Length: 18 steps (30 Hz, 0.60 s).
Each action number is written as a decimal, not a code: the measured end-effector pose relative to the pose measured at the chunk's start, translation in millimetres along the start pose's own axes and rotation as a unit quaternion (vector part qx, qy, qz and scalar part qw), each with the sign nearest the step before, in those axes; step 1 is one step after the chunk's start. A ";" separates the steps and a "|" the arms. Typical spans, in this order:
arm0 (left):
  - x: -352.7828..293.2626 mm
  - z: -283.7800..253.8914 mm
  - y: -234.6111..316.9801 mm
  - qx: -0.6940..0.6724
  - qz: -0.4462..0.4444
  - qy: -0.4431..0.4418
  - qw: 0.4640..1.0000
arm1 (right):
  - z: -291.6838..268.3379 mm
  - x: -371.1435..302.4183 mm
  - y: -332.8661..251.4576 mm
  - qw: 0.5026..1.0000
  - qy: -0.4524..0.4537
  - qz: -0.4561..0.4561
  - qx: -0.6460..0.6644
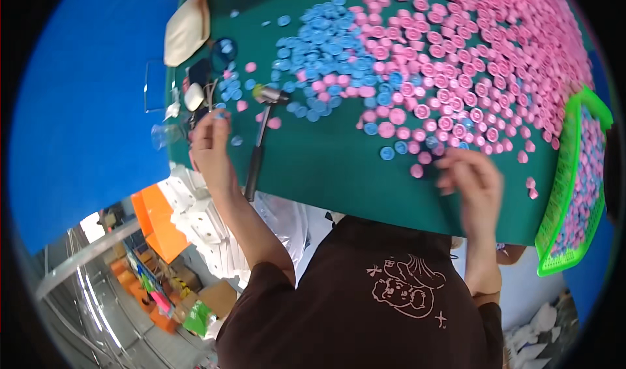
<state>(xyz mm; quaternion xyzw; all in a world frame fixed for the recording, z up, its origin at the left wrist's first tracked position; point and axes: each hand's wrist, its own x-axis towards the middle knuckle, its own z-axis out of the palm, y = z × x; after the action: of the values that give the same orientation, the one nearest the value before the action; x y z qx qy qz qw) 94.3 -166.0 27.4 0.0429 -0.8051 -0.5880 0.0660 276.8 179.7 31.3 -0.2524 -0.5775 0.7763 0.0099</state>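
My left hand (212, 140) is at the left side of the green tabletop, its fingers pinched together around a small blue round cap (220, 114). My right hand (475, 180) hovers by the near edge of a spread of pink caps (450, 95); its curled fingers are smeared by motion, and whether they hold anything is hidden. A group of blue caps (326, 36) lies left of the pink ones, with some pink pieces mixed in. Between my hands, closer to the left, lies a hammer (255, 167) with a dark handle and metal head.
A green basket (554, 219) filled with pink and blue caps stands at the right edge. A cream pouch (187, 30), a white oval item (194, 97) and a clear cup (167, 136) are along the left edge. White boxes (202, 219) are stacked below.
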 end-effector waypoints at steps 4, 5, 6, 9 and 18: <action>-22.5 -15.8 1.7 0.069 -0.097 -0.116 0.986 | 96.7 19.6 40.0 0.921 -0.313 0.161 0.165; -22.3 -16.5 0.6 0.067 -0.098 -0.118 0.986 | 117.5 22.3 48.0 0.901 -0.353 0.193 0.164; -20.2 -13.9 -3.2 0.069 -0.122 -0.165 0.976 | 134.4 22.5 59.2 0.895 -0.360 0.206 0.166; -9.3 -11.7 -18.4 0.126 -0.103 -0.261 0.951 | 167.1 21.9 75.8 0.883 -0.403 0.199 0.138; -9.6 -30.2 -28.9 -0.015 -0.067 -0.206 0.976 | 161.2 19.1 64.5 0.876 -0.446 0.164 0.086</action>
<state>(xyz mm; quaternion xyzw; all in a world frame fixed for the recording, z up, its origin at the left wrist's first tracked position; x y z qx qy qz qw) 108.3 -201.8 8.4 -0.0268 -0.7880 -0.5989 -0.1401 212.9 20.4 -1.0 0.0320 -0.4019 0.8437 -0.3544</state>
